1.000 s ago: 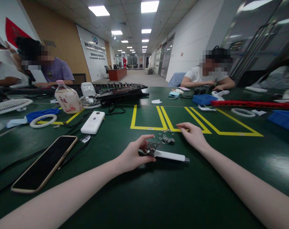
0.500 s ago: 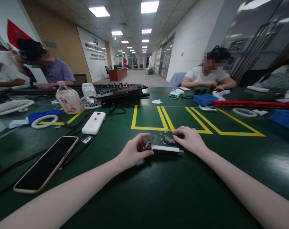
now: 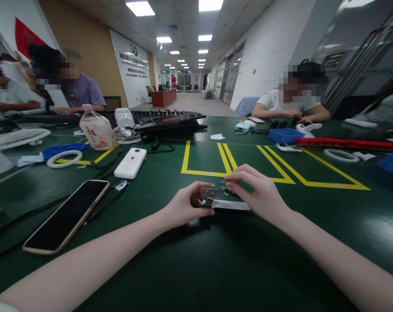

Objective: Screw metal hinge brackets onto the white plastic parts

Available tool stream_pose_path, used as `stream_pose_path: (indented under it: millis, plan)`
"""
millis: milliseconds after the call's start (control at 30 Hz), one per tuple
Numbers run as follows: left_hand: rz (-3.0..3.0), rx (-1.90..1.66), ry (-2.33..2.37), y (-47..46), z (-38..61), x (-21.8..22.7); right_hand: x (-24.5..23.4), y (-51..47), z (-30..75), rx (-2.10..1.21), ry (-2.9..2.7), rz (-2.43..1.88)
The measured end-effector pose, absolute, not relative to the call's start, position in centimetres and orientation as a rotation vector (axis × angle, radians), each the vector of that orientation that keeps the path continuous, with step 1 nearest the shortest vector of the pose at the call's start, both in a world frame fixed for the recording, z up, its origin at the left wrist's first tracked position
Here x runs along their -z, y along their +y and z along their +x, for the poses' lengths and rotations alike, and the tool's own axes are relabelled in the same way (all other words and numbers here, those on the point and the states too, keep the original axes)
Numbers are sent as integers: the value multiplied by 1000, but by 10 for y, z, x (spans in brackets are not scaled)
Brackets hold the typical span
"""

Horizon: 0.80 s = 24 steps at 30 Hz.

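Observation:
My left hand is closed around a small shiny metal bracket, gripping it between thumb and fingers. Right of the bracket extends a narrow white-and-black bar; whether the two are joined I cannot tell. My right hand reaches in over the bar's far side, thumb and forefinger brought close together in a pinch. What sits between these fingertips is too small to make out. Several tiny metal pieces lie on the table by the fingertips. A dark metal part is mostly hidden behind the right thumb.
Yellow tape outlines mark the green table ahead. To the left lie a phone, a white power bank, cables and a drink bottle. A blue bin stands far right. Co-workers sit across the table.
My right hand has moved left and lifted slightly, its fingertips now over the small metal pieces and covering the dark part. My left hand still holds the bracket. The view has shifted slightly.

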<state>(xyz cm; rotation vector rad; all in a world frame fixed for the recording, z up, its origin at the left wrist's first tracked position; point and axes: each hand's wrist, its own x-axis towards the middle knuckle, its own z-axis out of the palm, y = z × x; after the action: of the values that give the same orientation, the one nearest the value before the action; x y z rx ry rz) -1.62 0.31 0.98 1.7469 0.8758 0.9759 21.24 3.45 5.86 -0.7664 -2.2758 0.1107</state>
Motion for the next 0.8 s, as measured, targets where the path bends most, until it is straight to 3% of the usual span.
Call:
stream_pose_path:
  millis: [200, 800]
  plan:
    - [1751, -998, 825, 3, -16, -9, -52, 11, 193, 76, -2397, -574]
    - [1719, -1021, 764, 6, -17, -6, -44, 6, 186, 164, -2373, -688]
